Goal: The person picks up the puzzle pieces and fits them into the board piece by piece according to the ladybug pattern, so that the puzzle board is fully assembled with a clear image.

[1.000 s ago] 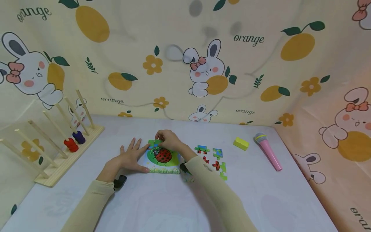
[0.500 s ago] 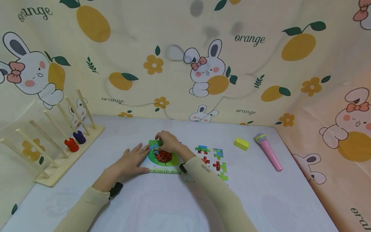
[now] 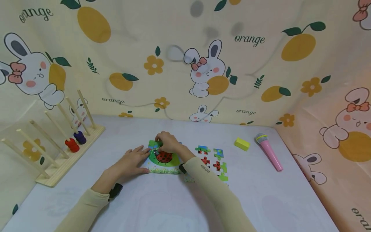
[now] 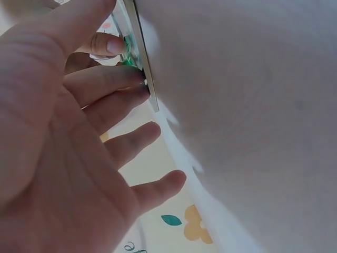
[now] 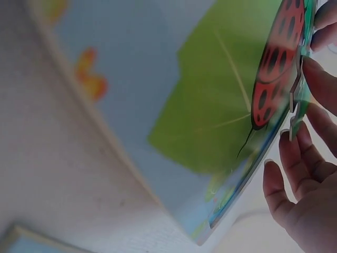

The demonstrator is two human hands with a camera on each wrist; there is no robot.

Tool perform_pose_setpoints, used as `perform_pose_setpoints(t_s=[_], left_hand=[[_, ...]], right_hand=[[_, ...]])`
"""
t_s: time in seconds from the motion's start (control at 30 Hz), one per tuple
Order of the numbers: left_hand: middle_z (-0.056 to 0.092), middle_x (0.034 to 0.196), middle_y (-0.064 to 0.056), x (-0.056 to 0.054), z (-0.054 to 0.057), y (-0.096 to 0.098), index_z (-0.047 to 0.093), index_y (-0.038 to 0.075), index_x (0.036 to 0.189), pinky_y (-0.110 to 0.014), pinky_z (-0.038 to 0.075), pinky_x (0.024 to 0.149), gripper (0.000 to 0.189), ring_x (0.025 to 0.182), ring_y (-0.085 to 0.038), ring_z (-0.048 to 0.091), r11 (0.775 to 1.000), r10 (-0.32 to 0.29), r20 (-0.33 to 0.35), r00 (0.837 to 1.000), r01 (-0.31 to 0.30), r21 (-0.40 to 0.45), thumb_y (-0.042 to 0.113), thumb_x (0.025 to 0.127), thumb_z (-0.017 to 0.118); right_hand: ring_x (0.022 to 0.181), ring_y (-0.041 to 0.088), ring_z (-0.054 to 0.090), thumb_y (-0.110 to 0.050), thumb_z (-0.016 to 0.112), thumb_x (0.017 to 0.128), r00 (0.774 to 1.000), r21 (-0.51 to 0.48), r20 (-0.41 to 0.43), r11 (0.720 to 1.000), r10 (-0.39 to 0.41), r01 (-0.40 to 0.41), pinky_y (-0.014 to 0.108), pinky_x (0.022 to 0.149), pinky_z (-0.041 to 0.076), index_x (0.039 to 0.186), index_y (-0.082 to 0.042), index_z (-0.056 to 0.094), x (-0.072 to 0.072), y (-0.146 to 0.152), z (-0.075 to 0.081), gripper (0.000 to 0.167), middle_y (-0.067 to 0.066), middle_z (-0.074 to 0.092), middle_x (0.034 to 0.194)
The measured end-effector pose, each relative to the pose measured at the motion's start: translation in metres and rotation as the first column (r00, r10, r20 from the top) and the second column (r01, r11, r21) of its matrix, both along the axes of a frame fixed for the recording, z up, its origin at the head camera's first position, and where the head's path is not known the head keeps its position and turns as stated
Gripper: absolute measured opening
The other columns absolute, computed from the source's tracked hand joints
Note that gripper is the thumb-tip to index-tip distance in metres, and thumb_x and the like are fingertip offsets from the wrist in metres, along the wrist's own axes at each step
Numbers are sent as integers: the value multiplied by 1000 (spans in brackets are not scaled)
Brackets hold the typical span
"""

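Note:
A puzzle board (image 3: 164, 171) with a red ladybug picture lies at the middle of the table. Along its left edge rests my left hand (image 3: 126, 163), its fingertips (image 4: 138, 76) right at the rim and the outer two fingers spread away from it. My right hand (image 3: 169, 142) reaches over the board and pinches a green puzzle piece (image 5: 297, 117) between thumb and fingers at the far left part of the board. Another green piece (image 3: 152, 144) lies in the top left corner. The right hand and forearm hide the board's upper right part.
Several loose puzzle pieces (image 3: 218, 153) lie right of the board, partly behind the right sleeve (image 3: 215, 183). Farther right are a yellow block (image 3: 242, 144) and a pink toy microphone (image 3: 270, 153). A wooden peg rack (image 3: 69, 154) with red and blue beads stands at the left.
My left hand's raised, spread fingers have drawn down and closer together along the board's edge, and its wrist has shifted slightly left. The right hand stays at nearly the same spot over the board.

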State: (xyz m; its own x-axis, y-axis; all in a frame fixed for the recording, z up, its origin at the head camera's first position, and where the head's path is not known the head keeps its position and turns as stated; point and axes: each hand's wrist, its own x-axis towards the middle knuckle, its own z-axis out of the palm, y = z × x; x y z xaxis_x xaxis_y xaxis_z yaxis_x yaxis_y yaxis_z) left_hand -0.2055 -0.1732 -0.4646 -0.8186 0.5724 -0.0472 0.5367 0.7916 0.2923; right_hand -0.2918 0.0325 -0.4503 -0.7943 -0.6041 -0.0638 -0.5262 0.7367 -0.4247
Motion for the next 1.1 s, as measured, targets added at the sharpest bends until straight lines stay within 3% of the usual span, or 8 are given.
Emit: perform_pose_setpoints(t_s=[0.47, 0.63, 0.77, 0.87, 1.0, 1.1], left_hand=[[43, 153, -19, 1, -1, 0, 52, -4, 141, -72, 34, 100, 78, 141, -47, 33, 1000, 15, 1, 1000, -15, 14, 46, 87, 75], [43, 153, -18, 1, 0, 0, 52, -4, 141, -71, 34, 101, 78, 140, -47, 34, 1000, 17, 3, 1000, -17, 8, 47, 87, 74], [42, 153, -18, 1, 0, 1, 51, -3, 142, -71, 33, 101, 78, 141, -47, 33, 1000, 23, 14, 1000, -23, 1, 48, 87, 74], [41, 154, -18, 1, 0, 2, 51, -3, 143, -72, 33, 101, 79, 141, -47, 33, 1000, 24, 20, 1000, -24, -4, 48, 87, 74], [40, 154, -18, 1, 0, 1, 50, -3, 143, -72, 32, 101, 79, 141, -47, 32, 1000, 23, 24, 999, -22, -5, 49, 87, 73], [40, 155, -18, 2, 0, 1, 50, -3, 143, -72, 32, 102, 79, 142, -47, 31, 1000, 22, 25, 999, -22, 0, 48, 88, 72]], right_hand=[[105, 22, 53, -22, 78, 89, 1000, 50, -1, 999, -1, 1, 40, 90, 46, 126, -10, 67, 0, -1, 0, 40, 7, 58, 114], [114, 24, 55, -23, 71, 94, 999, 79, -40, 997, 27, -24, 41, 94, 47, 134, -8, 62, 5, 5, 9, 43, 9, 57, 123], [137, 26, 43, -32, 63, 99, 988, 264, -100, 960, 119, -89, 51, 106, 41, 144, -10, 53, 19, 12, 19, 51, 10, 46, 149], [150, 24, 23, -44, 54, 102, 979, 368, -44, 914, 198, -168, 58, 114, 27, 153, -12, 40, 32, 18, 19, 63, 7, 25, 164], [153, 22, 11, -56, 45, 101, 977, 390, 71, 896, 203, -214, 58, 118, 15, 159, -14, 26, 46, 24, 14, 74, 4, 9, 167], [153, 22, 11, -60, 43, 100, 978, 398, 82, 894, 190, -207, 57, 119, 12, 160, -15, 23, 51, 26, 12, 77, 3, 9, 167]])
